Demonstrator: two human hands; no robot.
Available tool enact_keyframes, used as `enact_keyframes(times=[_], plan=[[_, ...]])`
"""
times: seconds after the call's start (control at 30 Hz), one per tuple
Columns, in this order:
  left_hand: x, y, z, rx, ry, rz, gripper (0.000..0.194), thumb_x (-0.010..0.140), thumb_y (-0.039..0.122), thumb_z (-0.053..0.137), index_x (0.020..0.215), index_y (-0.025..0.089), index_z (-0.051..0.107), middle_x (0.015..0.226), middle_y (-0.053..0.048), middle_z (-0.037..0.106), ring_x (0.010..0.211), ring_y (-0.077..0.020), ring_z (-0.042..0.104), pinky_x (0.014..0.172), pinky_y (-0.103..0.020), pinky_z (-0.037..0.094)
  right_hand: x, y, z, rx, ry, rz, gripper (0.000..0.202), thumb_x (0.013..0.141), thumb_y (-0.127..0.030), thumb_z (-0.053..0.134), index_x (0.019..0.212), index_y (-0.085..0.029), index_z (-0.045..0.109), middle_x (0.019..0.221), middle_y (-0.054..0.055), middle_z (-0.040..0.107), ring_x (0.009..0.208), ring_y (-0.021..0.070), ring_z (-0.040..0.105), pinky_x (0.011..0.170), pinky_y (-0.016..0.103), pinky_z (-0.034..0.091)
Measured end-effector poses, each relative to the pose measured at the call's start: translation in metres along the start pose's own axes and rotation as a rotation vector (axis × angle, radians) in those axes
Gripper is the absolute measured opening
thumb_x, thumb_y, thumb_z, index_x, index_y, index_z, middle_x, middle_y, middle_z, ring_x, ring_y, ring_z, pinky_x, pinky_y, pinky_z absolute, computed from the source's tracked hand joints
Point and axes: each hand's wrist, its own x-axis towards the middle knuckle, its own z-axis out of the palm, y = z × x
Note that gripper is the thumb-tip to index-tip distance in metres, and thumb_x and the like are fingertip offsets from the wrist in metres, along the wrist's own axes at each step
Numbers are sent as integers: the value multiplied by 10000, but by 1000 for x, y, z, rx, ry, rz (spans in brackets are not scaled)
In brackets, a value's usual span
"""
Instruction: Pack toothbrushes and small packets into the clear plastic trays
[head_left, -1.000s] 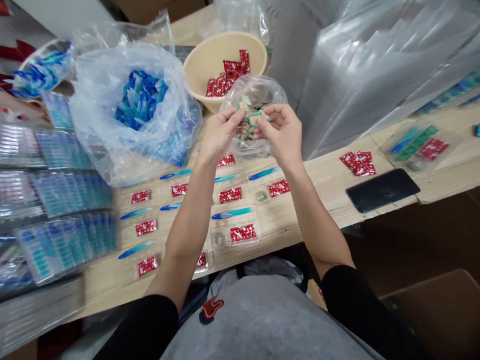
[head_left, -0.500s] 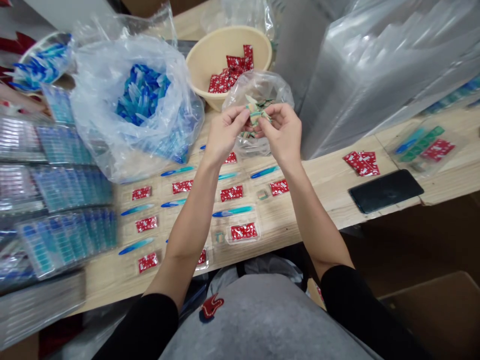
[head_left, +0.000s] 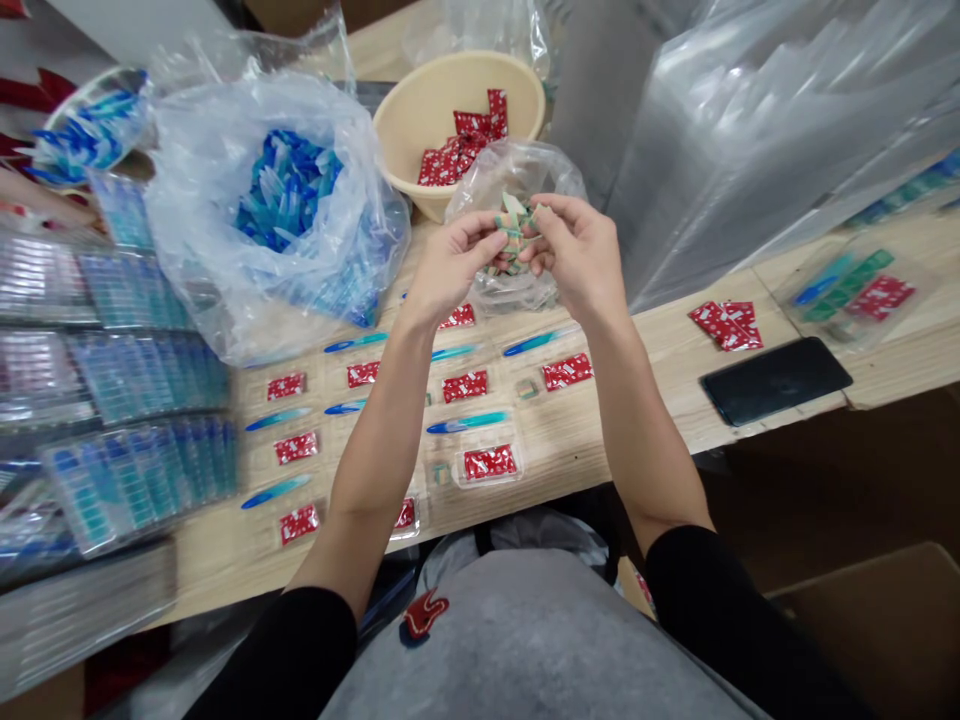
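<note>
My left hand (head_left: 450, 265) is closed on a few small green-and-tan pieces (head_left: 512, 238), thin and flat-looking. Close beside it, my right hand (head_left: 589, 262) pinches at the same kind of piece, its fingertips partly covering it. Both hands are above a clear plastic bag (head_left: 517, 296) in which more such pieces lie. Below them on the table are clear trays with red printed packets (head_left: 489, 462) and blue plastic sticks (head_left: 466, 422). A small green-and-tan piece (head_left: 527, 388) also shows in one tray. My forearms hide some trays.
Behind the bag stands a cream bowl (head_left: 390, 125) of red packets. A large plastic bag (head_left: 195, 220) of blue sticks is at left, near stacked filled packs (head_left: 142, 480). Tall grey plastic-wrapped stacks (head_left: 675, 200) rise at right. A black phone (head_left: 776, 380) lies near the table edge.
My right hand has moved slightly right, away from my left hand, with its fingers pinched. The left hand stays nearly in place with the pieces.
</note>
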Motion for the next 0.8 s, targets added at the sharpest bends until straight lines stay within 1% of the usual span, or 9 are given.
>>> enact_keyframes(times=[0.1, 0.2, 0.27, 0.33, 0.43, 0.5, 0.6, 0.7, 0.8], plan=[[-1, 2, -2, 14, -7, -9, 161, 877, 210, 575, 980, 112, 650, 888, -59, 640, 880, -159, 642, 827, -308, 525, 1, -27, 5, 63, -56, 167, 324, 888, -396, 591, 910, -75, 553, 652, 2, 555, 514, 54, 562, 421, 114, 376], [1, 1, -6, 38, -42, 32, 147, 858, 190, 593, 968, 112, 655, 884, -47, 640, 806, -124, 623, 804, -289, 524, -1, -49, 9, 103, -76, 291, 165, 885, -213, 618, 807, -85, 551, 539, -9, 511, 465, 53, 518, 395, 120, 353], [2, -2, -10, 71, -59, 91, 162, 853, 199, 596, 984, 120, 652, 916, -47, 649, 797, -113, 611, 796, -278, 525, -1, -56, 12, 128, -52, 310, 115, 851, -145, 643, 800, -101, 550, 525, -17, 505, 450, 48, 490, 398, 129, 354], [4, -5, -13, 91, -55, 130, 187, 859, 230, 593, 1002, 124, 647, 963, -56, 653, 806, -110, 608, 797, -275, 527, 0, -56, 14, 129, 1, 265, 113, 828, -112, 654, 806, -120, 544, 525, -32, 494, 440, 43, 463, 406, 137, 353], [5, -8, -15, 71, -60, 132, 249, 879, 312, 582, 1033, 124, 636, 1018, -75, 647, 857, -125, 617, 807, -289, 532, 4, -46, 18, 90, 131, 127, 126, 820, -118, 654, 859, -148, 539, 570, -44, 497, 471, 42, 475, 440, 139, 363], [6, -8, -14, 42, -84, 121, 294, 888, 365, 572, 1050, 126, 629, 1031, -82, 640, 902, -141, 623, 817, -303, 534, 6, -35, 20, 44, 197, 44, 149, 826, -165, 654, 932, -164, 549, 637, -35, 527, 518, 49, 509, 475, 142, 383], [7, -6, -12, 20, -111, 113, 322, 892, 406, 567, 1050, 130, 624, 1015, -82, 635, 900, -142, 625, 813, -306, 538, 10, -19, 18, -32, 229, -40, 237, 852, -302, 638, 1037, -180, 554, 732, -13, 559, 572, 63, 546, 506, 156, 405], [5, -5, -15, 5, -122, 107, 304, 877, 397, 590, 1013, 127, 623, 951, -73, 634, 843, -124, 622, 783, -280, 540, 13, -10, 10, -103, 288, -128, 312, 888, -431, 573, 1083, -188, 544, 781, 8, 569, 611, 74, 570, 522, 165, 421], [3, -6, -19, -13, -102, 100, 279, 853, 379, 615, 964, 123, 617, 888, -60, 625, 774, -105, 607, 749, -259, 538, 12, -12, 5, -172, 299, -177, 282, 880, -407, 588, 1031, -171, 562, 765, 11, 573, 605, 80, 572, 543, 179, 441]])
